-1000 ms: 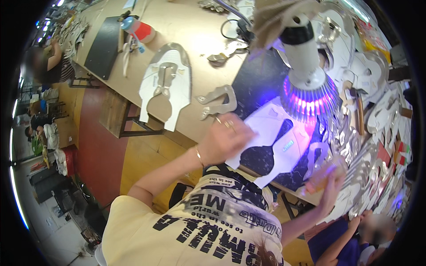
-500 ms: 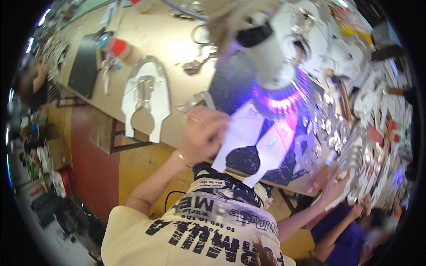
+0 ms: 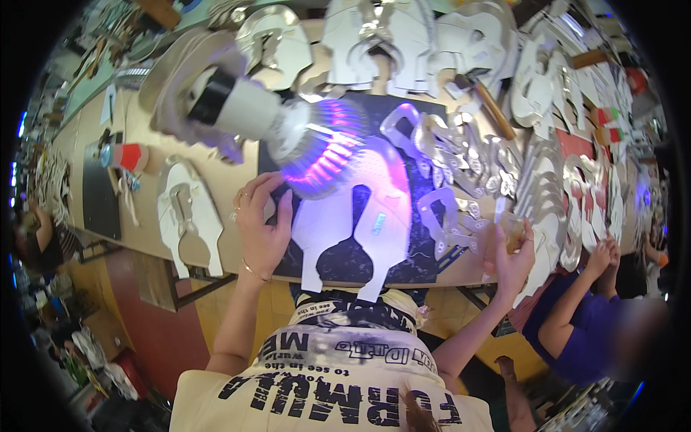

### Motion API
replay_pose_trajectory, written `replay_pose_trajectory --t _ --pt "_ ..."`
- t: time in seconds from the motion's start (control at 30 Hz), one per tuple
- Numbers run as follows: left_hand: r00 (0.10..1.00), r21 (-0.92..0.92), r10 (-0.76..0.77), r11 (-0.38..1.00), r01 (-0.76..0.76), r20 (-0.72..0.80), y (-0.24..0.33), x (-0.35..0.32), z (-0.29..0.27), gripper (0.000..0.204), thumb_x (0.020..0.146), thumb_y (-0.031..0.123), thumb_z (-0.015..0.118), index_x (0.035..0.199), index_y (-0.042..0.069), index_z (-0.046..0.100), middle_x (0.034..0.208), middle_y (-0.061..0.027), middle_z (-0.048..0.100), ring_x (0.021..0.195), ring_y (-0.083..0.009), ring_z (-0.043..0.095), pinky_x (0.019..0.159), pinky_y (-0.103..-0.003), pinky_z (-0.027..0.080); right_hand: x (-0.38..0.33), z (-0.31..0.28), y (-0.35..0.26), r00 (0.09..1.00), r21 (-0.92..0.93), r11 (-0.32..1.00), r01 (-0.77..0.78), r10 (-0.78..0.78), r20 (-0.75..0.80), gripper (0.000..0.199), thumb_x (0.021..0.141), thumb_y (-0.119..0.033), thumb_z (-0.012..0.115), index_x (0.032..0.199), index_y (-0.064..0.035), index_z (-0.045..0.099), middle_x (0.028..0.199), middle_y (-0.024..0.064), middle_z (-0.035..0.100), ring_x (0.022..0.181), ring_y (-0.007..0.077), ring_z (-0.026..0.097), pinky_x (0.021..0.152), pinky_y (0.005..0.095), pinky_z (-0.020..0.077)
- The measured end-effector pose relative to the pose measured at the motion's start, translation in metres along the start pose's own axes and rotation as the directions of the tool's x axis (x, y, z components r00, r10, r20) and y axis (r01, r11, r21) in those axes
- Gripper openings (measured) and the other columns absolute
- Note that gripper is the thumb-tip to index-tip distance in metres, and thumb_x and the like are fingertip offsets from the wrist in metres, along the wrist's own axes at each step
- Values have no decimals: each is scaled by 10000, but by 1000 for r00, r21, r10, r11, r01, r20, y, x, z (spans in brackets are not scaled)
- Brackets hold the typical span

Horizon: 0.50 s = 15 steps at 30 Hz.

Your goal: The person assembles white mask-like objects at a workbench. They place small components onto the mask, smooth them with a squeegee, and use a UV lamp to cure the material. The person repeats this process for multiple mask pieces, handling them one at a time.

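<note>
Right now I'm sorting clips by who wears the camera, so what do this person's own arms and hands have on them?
Both forearms are bare, with no sleeves reaching them and no gloves. The left hand has a ring on one finger and a thin bracelet at the wrist. The right hand shows no jewellery that I can make out. The cream T-shirt with black lettering ends at the shoulders.

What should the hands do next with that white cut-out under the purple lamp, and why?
Probably bring the right hand back to the white cut-out. The left hand lies flat on the cut-out's left edge, pinning it on the dark mat under the lamp, while the right hand is off at the table edge by the metal pieces, seemingly holding something small.
</note>
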<state>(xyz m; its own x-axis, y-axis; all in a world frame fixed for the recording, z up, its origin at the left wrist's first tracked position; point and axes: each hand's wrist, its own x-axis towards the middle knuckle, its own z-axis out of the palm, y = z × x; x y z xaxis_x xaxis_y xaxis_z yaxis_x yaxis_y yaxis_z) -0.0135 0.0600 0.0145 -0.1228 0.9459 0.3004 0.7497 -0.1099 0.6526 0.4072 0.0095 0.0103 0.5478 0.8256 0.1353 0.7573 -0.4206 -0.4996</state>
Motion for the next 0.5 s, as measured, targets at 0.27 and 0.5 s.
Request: replay_pose_trajectory --t 0.27,0.5 --pt "972 68 57 995 -74 230 17 7 40 428 898 120 644 1300 6 553 1206 -188 606 1140 -352 558 1037 -424 399 7 -11 -14 990 112 989 -101 89 114 645 797 -267 800 1334 3 564 1015 151 636 911 245 607 814 365 496" --pt "975 -39 77 997 -71 208 17 6 46 388 901 90 634 1277 20 567 1230 -174 587 1177 -330 535 1026 -422 400 11 -21 -8 1000 71 997 -11 11 -4 545 846 -257 764 1292 5 594 1054 149 626 941 263 600 853 375 482"
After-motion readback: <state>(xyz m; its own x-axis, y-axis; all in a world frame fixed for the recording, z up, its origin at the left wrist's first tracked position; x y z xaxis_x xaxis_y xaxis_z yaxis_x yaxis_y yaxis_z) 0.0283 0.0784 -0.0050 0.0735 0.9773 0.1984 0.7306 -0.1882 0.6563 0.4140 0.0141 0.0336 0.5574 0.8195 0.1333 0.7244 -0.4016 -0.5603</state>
